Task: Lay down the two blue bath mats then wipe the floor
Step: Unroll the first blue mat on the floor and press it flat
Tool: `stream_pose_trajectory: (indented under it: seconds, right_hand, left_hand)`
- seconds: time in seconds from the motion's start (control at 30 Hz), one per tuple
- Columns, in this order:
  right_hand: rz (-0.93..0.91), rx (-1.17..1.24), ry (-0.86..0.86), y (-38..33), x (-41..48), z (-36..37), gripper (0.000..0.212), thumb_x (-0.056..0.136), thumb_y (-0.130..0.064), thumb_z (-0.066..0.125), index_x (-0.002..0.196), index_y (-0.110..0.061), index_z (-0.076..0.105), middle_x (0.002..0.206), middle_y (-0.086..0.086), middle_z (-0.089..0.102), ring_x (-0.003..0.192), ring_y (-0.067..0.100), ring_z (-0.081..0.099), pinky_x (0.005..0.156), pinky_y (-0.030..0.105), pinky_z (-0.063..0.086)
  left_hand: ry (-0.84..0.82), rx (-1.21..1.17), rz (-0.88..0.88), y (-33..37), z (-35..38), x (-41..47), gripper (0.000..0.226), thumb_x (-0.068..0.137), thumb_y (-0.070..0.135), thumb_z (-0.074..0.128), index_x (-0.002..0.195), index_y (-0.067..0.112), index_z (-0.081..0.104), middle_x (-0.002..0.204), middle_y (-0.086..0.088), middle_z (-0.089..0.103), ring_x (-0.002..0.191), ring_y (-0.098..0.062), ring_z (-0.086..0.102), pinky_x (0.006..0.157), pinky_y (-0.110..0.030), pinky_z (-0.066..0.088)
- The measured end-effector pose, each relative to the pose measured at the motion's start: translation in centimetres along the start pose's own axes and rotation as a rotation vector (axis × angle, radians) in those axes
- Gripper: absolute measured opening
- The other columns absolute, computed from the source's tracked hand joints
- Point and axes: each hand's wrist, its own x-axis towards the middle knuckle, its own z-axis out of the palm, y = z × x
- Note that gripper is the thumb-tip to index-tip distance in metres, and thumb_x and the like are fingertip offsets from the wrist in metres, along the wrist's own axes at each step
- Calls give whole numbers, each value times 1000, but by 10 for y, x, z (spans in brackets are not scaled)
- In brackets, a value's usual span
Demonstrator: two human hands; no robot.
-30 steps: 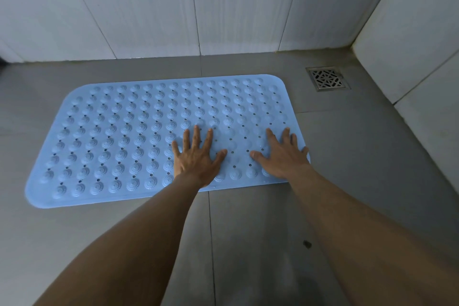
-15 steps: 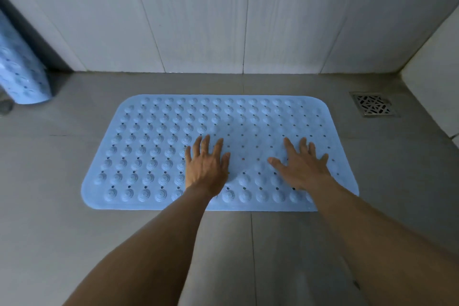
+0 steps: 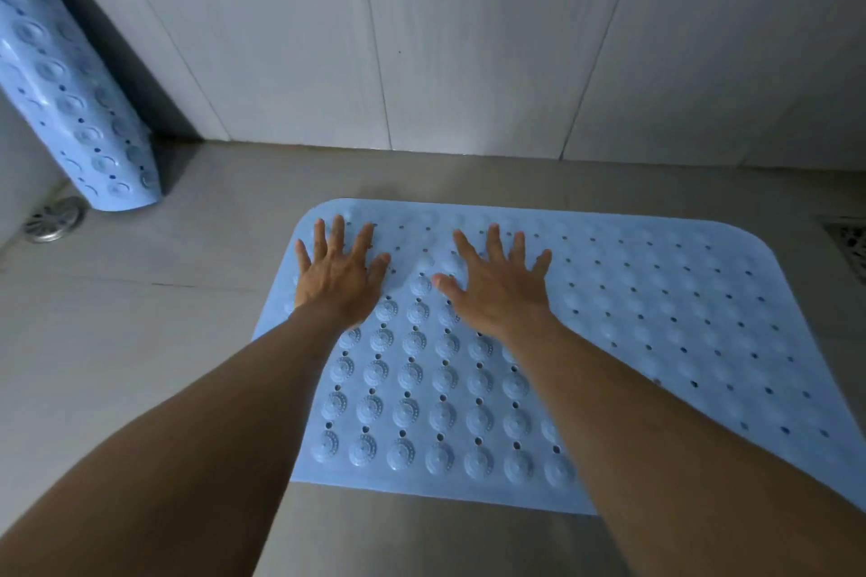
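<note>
A blue bath mat with raised round bumps and small holes lies flat on the grey floor, close to the back wall. My left hand is spread flat, palm down, on the mat's far left corner. My right hand presses flat on the mat just to the right of it, fingers apart. A second blue bath mat stands rolled and leaning against the wall at the upper left, its lower end on the floor.
A round metal floor drain sits by the foot of the leaning mat. A square grated drain is at the right edge. White tiled wall runs along the back. Grey floor tiles lie left of the mat.
Both hands have slid from the mat's right, near part to its far left corner. The view has swung left, bringing the leaning mat and the round drain into sight.
</note>
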Motion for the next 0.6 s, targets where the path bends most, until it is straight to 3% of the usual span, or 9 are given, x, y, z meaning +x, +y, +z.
stream_pose_trajectory:
  seconds: [0.1, 0.27, 0.5, 0.6]
  right_hand:
    - [6, -30, 25, -26, 30, 3, 77, 88, -81, 12, 154, -47, -10, 167, 11, -5, 149, 45, -12, 113, 71, -7]
    - [-44, -52, 57, -41, 69, 14, 77, 86, -83, 4, 154, -48, -7, 167, 6, -9, 151, 38, -14, 113, 70, -8]
    - [-49, -42, 62, -41, 72, 26, 76, 86, -82, 1, 153, -48, -10, 167, 2, -13, 152, 35, -13, 114, 68, -9]
    - [-34, -18, 83, -42, 72, 26, 85, 86, -84, 4, 157, -39, -8, 167, 2, -10, 152, 32, -12, 116, 66, -7]
  left_hand:
    - [-16, -12, 30, -11, -1, 26, 62, 99, 62, 20, 156, 40, 17, 166, -8, 5, 152, -33, -12, 121, -57, -6]
    - [-20, 69, 35, -21, 18, 39, 68, 91, 72, 6, 153, 49, -13, 167, -2, -11, 152, -33, -15, 121, -57, -6]
    - [5, 32, 69, -22, 19, 42, 70, 93, 71, 7, 156, 44, -5, 167, -5, -7, 152, -35, -12, 119, -61, -7]
    - [-2, 37, 82, -24, 20, 44, 73, 90, 74, 1, 155, 44, -13, 167, 0, -15, 152, -33, -14, 120, -60, -7]
